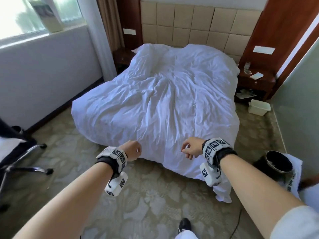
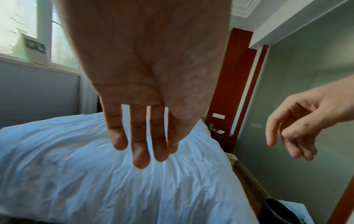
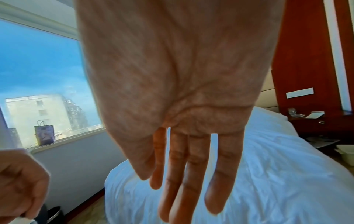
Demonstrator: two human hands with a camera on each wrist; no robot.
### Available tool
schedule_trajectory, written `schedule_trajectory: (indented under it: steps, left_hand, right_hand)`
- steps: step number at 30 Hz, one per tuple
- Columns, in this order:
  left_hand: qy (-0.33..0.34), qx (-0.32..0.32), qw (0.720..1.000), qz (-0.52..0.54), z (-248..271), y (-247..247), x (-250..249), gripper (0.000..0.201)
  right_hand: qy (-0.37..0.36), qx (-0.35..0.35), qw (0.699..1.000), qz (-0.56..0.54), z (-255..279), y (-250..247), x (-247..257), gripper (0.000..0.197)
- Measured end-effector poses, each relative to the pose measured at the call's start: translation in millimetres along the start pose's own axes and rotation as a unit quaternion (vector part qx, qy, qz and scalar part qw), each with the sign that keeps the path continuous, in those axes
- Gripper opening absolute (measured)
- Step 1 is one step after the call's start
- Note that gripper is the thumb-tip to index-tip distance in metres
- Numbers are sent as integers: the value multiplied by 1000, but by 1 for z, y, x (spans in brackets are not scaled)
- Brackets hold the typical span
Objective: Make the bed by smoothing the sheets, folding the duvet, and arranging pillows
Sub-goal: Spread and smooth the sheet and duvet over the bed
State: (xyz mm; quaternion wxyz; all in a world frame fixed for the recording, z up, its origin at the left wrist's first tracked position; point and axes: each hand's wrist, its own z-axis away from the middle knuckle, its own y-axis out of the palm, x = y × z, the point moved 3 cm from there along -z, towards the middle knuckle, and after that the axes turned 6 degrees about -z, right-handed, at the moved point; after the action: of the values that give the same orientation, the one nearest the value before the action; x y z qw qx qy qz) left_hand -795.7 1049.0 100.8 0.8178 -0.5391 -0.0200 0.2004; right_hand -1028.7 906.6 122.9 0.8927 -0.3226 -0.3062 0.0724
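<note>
- Duvet (image 1: 164,94), white and heavily creased, covers the whole bed (image 1: 224,190) and hangs to the carpet at the near right corner; it looks soft, bulky and light, likely to sag and drag unless lifted at 2 points.
- Near hem, just beyond both hands, seems the best hold.
- Left hand (image 1: 132,150) and right hand (image 1: 190,148) hover loosely curled, holding nothing.
</note>
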Motion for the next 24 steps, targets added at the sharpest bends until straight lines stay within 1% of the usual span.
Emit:
schedule_trajectory:
  steps: [5,8,10,13,17,21,24]
  left_hand:
    - [-65,-1,997,36,11,5,85,18]
    - [-117,-21,991,58,11,-1,136,20]
    - [-138,-19,988,66,6,-9,175,18]
    - [-177,-18,981,78,1,-28,241,14]
    - [-244,-36,967,69,9,-60,335,17]
    - [-298,-44,949,91,14,-87,418,17]
    - [-315,-60,940,116,7,-105,462,19]
  right_hand:
    - [-12,41,998,51,-55,13,65,25]
    - [-38,69,994,80,-100,19,115,25]
    - [-57,84,991,90,-136,25,154,26]
    - [-96,105,984,108,-198,35,225,26]
    - [-156,138,971,117,-269,55,335,24]
    - [-218,168,950,144,-316,69,436,19]
    - [-253,189,931,184,-344,77,499,14]
